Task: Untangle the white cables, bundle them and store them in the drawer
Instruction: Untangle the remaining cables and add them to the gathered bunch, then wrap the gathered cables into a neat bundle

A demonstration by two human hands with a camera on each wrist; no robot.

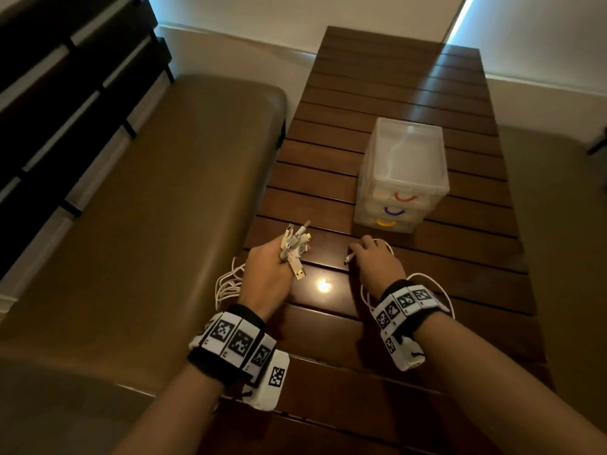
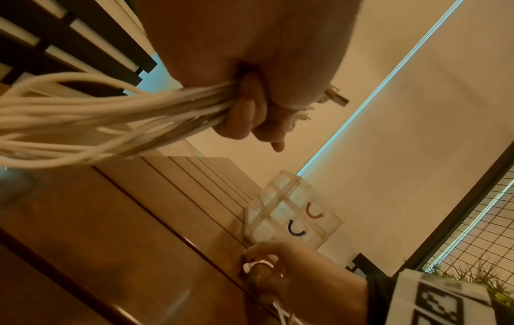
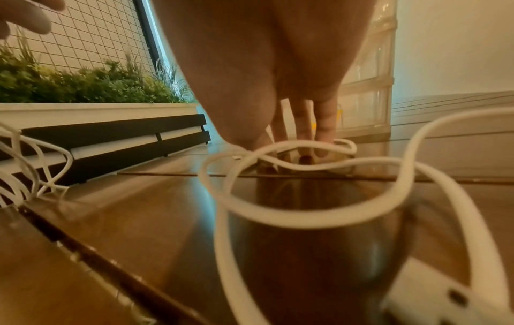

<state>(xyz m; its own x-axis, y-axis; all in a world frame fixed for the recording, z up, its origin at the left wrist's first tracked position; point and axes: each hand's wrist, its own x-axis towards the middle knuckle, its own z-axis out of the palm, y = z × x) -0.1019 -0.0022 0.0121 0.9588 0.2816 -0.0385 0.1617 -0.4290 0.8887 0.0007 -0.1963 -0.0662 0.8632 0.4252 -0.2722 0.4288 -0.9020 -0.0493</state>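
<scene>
My left hand (image 1: 272, 264) grips a bunch of white cables (image 2: 111, 123) just below their plug ends (image 1: 295, 241), which stick up out of the fist. Their slack (image 1: 226, 285) hangs off the table's left edge. My right hand (image 1: 364, 254) is arched on the table with its fingertips (image 3: 322, 140) down on a loose white cable (image 3: 306, 215), pinching it near its plug end (image 1: 349, 257). That cable loops back around the right wrist (image 1: 437, 284). The clear drawer unit (image 1: 404, 172) stands beyond the right hand, all drawers closed, with orange, purple and yellow handles.
The dark slatted wooden table (image 1: 377, 93) runs away from me. A brown padded bench (image 1: 164, 208) lies along its left side, and a black slatted backrest (image 1: 65, 93) stands behind that. A planter with greenery (image 3: 83, 88) and a wire grid show in the right wrist view.
</scene>
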